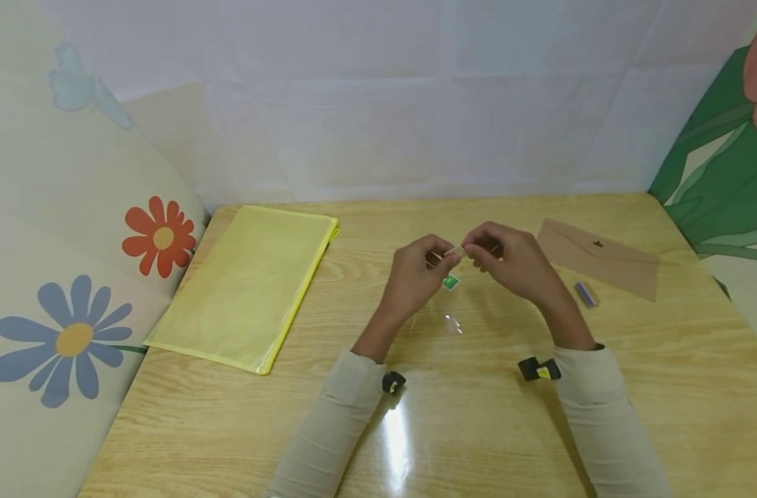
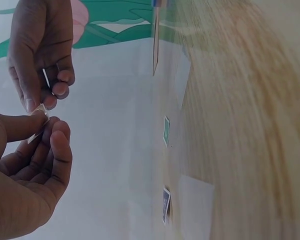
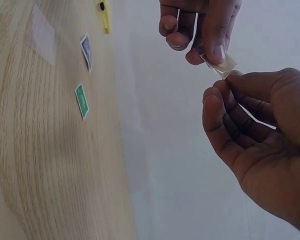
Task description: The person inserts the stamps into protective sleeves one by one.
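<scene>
From far off, I see the left hand (image 1: 417,273) pinch a small thin piece (image 3: 229,65) up over the table (image 1: 478,422), where a green sticker (image 1: 451,282) lies, and the right hand (image 1: 511,261) pinch its corner. I'd hold it softly and go slowly, so it doesn't bend or rip.

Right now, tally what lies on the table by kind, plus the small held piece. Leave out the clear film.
Yellow folder: 1
Brown envelope: 1
Small block: 1
White-edged flat pieces, a green piece and a dark piece: 2
Held pale piece: 1
Total: 6
</scene>
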Available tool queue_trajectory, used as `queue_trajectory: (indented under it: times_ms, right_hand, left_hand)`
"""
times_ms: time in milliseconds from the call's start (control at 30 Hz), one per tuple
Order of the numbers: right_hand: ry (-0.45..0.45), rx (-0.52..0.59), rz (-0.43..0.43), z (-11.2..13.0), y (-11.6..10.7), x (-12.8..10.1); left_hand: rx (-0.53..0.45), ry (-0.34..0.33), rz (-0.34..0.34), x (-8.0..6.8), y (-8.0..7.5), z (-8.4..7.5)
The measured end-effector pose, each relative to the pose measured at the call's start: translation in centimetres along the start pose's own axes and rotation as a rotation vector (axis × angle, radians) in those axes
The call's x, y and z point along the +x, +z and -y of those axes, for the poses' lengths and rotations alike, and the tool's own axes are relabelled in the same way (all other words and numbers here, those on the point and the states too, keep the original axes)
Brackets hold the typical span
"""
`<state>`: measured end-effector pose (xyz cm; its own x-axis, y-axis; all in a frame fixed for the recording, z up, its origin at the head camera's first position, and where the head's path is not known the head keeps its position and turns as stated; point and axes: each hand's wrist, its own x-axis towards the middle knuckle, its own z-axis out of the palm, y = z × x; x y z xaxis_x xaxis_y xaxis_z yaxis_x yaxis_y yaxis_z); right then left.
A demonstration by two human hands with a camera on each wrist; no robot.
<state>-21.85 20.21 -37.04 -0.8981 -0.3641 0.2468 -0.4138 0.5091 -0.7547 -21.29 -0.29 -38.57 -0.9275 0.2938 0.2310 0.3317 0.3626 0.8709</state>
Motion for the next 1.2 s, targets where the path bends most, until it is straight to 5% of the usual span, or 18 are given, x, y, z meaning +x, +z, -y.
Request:
queue_trajectory:
  times_ms: [567,1200]
  right_hand:
    - [-0.104,0.001,0.003,-0.02,0.27,0.06]
    - [-0.151,-0.056,0.009,-0.14,0.71,0.14]
  left_hand:
    - [-0.005,-0.023,0.019,-0.04,0.08,0.22]
    - [-0.007,-0.06,0.129,-0.01,0.14,0.4]
